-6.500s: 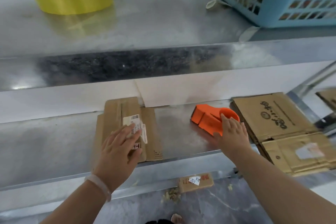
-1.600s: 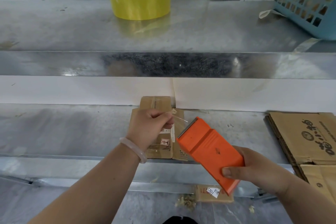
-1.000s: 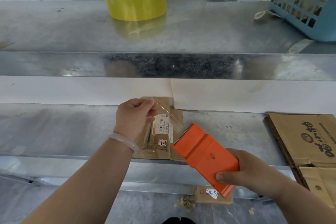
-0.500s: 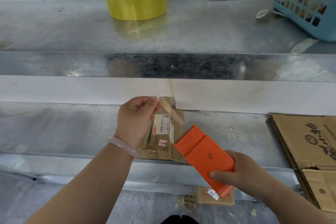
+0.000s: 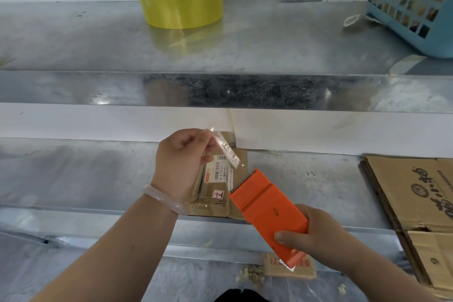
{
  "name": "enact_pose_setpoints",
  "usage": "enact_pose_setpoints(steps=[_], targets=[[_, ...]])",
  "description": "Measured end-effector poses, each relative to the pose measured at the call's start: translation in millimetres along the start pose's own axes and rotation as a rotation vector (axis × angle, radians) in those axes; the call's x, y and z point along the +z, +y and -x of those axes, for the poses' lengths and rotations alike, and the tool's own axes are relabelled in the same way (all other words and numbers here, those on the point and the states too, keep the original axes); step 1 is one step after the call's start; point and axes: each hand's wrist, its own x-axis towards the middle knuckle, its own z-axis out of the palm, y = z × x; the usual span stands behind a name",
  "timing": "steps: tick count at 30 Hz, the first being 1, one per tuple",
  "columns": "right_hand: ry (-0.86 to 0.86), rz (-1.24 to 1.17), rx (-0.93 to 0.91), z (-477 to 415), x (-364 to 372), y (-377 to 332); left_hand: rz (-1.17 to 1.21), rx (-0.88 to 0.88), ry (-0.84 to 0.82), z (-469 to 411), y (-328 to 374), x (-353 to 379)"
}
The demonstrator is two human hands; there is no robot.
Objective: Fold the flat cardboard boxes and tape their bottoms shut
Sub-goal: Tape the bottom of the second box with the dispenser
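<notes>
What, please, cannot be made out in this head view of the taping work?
Head view only.
Roll inside the orange tape dispenser: hidden by its casing; the right hand covers its lower end.
Small flat cardboard box: partly under the left hand, clear tape strip and dispenser; label print too small.
Stack of flat boxes: cut by right edge.
Blue basket: cut by top and right edges; contents blurred behind its lattice.

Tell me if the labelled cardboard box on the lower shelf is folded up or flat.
Flat. The small brown cardboard box with a barcode label lies flush on the lower metal shelf, no walls raised.
</notes>
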Motion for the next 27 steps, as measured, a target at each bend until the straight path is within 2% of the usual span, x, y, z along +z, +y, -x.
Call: enact_pose_setpoints(steps=[4,8,12,16,27], targets=[[0.103,0.082,0.022,-7.2,9.4,-5.6,-0.24,0.297,-0.134,21.2,-0.8,8.6],[0.228,0.046,0.049,-10.6,13.0,-15.7,-0.542,0.749,-0.303,39.1,-14.6,18.2],[0.303,-0.001,0.061,-12.9,19.0,-23.1,-0.695,1.1,-0.301,49.0,-37.7,31.1],[0.331,-0.08,0.099,-14.6,30.1,-25.6,-0.771,1.212,-0.334,45.3,-45.9,36.5],[0.346,-0.187,0.166,-19.1,34.8,-25.8,-0.803,1.241,-0.364,37.0,-52.4,41.0]])
